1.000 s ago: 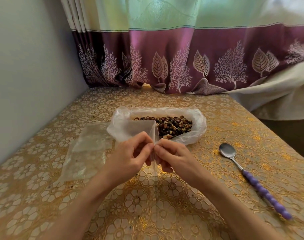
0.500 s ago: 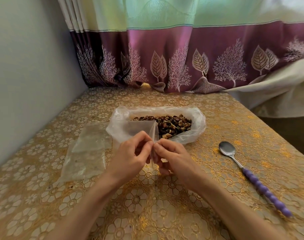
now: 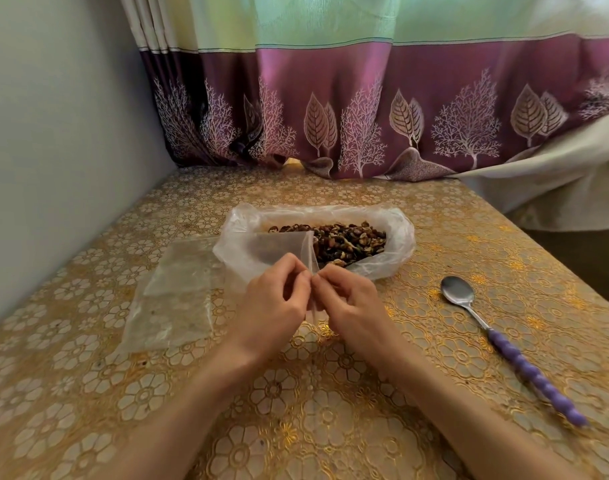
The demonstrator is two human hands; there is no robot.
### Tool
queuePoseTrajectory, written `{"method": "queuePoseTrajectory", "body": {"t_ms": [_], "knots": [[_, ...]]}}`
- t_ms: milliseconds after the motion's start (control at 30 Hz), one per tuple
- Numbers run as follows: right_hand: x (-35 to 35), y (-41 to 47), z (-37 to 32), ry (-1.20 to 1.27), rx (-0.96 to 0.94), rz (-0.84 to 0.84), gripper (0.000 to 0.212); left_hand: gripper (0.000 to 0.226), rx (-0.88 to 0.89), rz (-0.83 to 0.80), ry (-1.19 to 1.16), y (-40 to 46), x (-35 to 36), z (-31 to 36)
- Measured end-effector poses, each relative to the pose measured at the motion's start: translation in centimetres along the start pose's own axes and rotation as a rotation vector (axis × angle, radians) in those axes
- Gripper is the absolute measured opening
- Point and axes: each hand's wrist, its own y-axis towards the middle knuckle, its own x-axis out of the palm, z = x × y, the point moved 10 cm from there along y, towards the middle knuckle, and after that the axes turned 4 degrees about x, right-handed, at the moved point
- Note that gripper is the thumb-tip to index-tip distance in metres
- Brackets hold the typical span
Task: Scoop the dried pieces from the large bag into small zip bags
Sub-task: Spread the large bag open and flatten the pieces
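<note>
I hold one small zip bag (image 3: 282, 245) up in front of the big bag (image 3: 398, 237), pinched by both hands at one edge, probably to pry the zip mouth apart before any scooping. Left hand (image 3: 273, 303) has thumb and forefinger curled onto the film, right hand (image 3: 348, 303) pinches the same edge from the other side, fingertips of the two hands almost touching. Wrists low, near the table (image 3: 330, 427), forearms coming in from the bottom corners, knuckles up. The bag stands up from the pinch, tilted away from me, and looks empty; whether the mouth is open yet I cannot tell.

Big bag lies on the table just behind my hands, top rolled down wide so the dried pieces (image 3: 348, 239) are easy to reach. Spoon (image 3: 497, 336) lies to my right, bowl toward the big bag, purple handle toward me, well apart from my right hand, nobody holding it. Spare zip bags (image 3: 174, 299) lie flat to my left, just beside the big bag, ready as next ones. Curtain (image 3: 365, 109) hangs at the back.

Judging by this, filling not started for this bag, next I need it open and one hand free for the spoon
</note>
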Motion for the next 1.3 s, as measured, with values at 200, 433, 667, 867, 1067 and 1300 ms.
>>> {"method": "queuePoseTrajectory", "body": {"t_ms": [200,433,667,867,1067,1300], "knots": [[1.7,-0.2,1.7,0.235,0.208,-0.221,0.038,0.023,-0.046,-0.233,-0.169,-0.5,1.0,-0.9],[1.1,0.1,0.9,0.358,0.149,-0.121,0.036,0.025,-0.044,-0.060,-0.346,-0.2,1.1,0.2],[1.3,0.1,1.0,0.461,0.200,-0.073,0.035,0.023,0.041,0.100,-0.159,-0.6,0.3,0.6],[0.3,0.0,2.2,0.370,0.239,0.093,0.039,0.025,0.036,0.138,-0.128,-0.7,0.5,0.6],[-2.8,0.5,1.0,0.026,0.104,0.242,0.035,0.022,0.088,0.178,-0.014,-0.3,-0.8,1.7],[-5.7,0.5,-1.4,-0.589,-0.093,0.430,0.020,0.022,0.232,0.093,0.243,-0.5,-1.4,2.9]]}}
